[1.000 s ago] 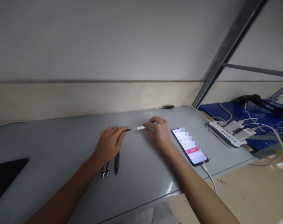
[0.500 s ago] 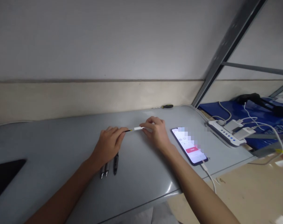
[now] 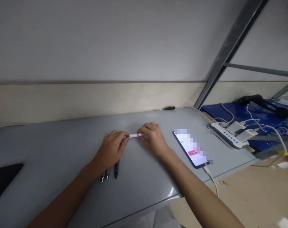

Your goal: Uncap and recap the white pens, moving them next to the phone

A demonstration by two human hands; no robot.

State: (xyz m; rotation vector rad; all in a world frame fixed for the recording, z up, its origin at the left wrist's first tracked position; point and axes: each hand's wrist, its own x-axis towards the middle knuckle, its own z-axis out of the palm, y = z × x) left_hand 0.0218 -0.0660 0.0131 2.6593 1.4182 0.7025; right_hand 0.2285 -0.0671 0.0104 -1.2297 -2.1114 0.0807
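Observation:
Over the grey desk, a white pen barrel (image 3: pixel 133 135) spans the gap between my two hands. The fingers of my right hand (image 3: pixel 150 134) pinch its right end. My left hand (image 3: pixel 115 145) is closed at the other end, with a dark bit of a thin pen refill (image 3: pixel 127 136) showing at the fingertips; most of the refill is hidden. Below my left hand lie a black pen (image 3: pixel 116 170) and two grey pens (image 3: pixel 105 176) with shiny tips, their upper parts covered by the hand.
A lit phone (image 3: pixel 191 148) on a white cable lies right of my right arm. Beyond it is a power strip (image 3: pixel 229 136) with chargers plugged in. A small screwdriver (image 3: pixel 169 108) rests near the wall. A black flat object (image 3: pixel 6 177) is at the left edge.
The barrel in my right hand has moved left and met my left fingertips. The refill's yellow tip, seen apart from the barrel before, is now out of sight.

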